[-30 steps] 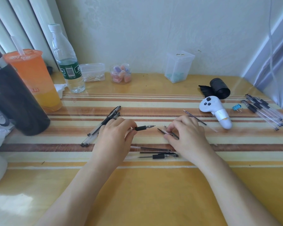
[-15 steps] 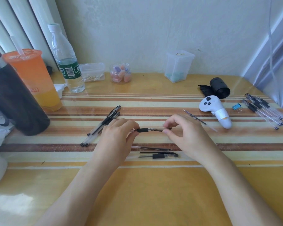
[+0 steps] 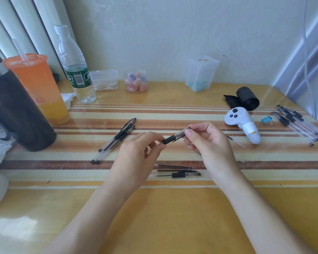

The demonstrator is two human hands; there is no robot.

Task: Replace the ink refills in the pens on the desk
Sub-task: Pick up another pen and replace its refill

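Both hands hold one clear pen with a black grip (image 3: pixel 173 137) above the middle of the desk, tilted up to the right. My left hand (image 3: pixel 136 158) pinches the grip end; my right hand (image 3: pixel 207 142) pinches the clear barrel near its far end. Below the hands lie two thin refills (image 3: pixel 173 166) and a pen part with a black grip (image 3: pixel 180 174). Two or three capped pens (image 3: pixel 116 139) lie diagonally to the left. Several more pens (image 3: pixel 297 123) lie at the far right.
A black flask (image 3: pixel 17 110), an orange drink cup (image 3: pixel 39 88) and a water bottle (image 3: pixel 74 66) stand at the left. Small plastic boxes (image 3: pixel 201 73) line the wall. A white controller (image 3: pixel 244 123), a black roll (image 3: pixel 247 98) and a blue clip (image 3: pixel 266 119) lie right.
My right hand lifted off the desk and joined the left at the pen. The clear barrel is now on the grip piece, and the pen tilts up to the right.
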